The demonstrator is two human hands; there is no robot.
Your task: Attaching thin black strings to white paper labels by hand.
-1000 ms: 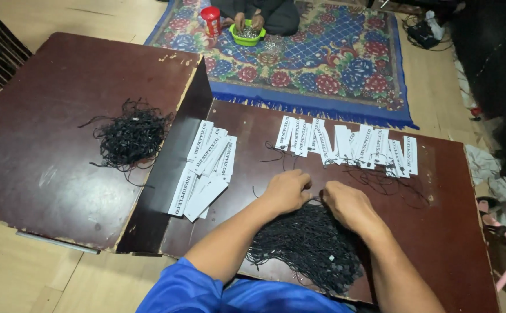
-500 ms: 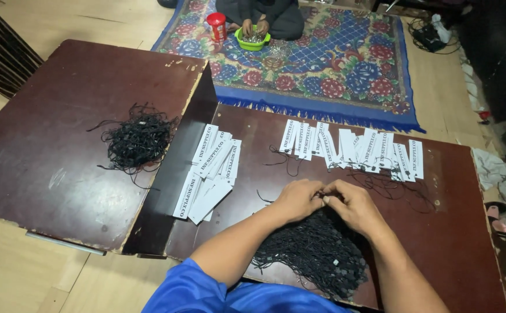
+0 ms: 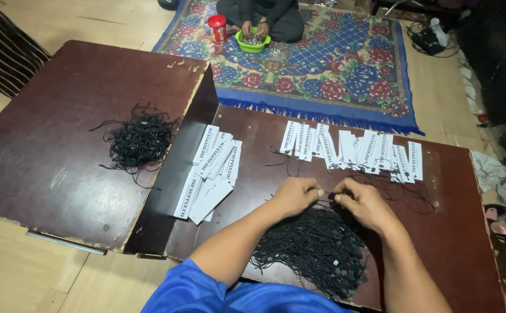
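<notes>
My left hand point(image 3: 297, 195) and my right hand point(image 3: 364, 203) meet over a big heap of black strings point(image 3: 316, 250) on the dark brown board point(image 3: 450, 232). Both pinch one thin black string point(image 3: 327, 194) between thumb and fingertips, just above the heap. A loose stack of white paper tags point(image 3: 212, 171) lies to the left of my left hand. A row of white tags with strings attached point(image 3: 357, 149) lies spread along the far side of the board.
A second, smaller heap of black strings point(image 3: 140, 139) sits on the left board point(image 3: 50, 145). Beyond lies a flowered blue rug point(image 3: 334, 64), where another person sits with a green bowl point(image 3: 253, 40) and a red can point(image 3: 217, 27).
My hands have lifted off the heap and come together, now pinching a single string between them. The camera view has shifted down slightly.
</notes>
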